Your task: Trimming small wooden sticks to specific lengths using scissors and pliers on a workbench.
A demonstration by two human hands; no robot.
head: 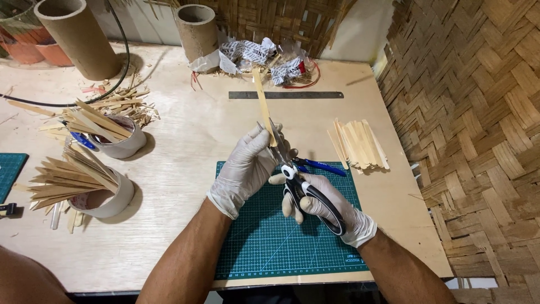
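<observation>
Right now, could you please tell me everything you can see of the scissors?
The scissors have black handles with white trim and short metal blades. The gloved right hand grips the handles above the green cutting mat. The blades point up and away, closing around a thin pale wooden strip that the gloved left hand holds.

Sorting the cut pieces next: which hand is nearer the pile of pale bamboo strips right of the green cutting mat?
Right. The right hand, gripping black-handled scissors, sits just below-left of the pile of pale bamboo strips; the left hand is farther left.
</observation>
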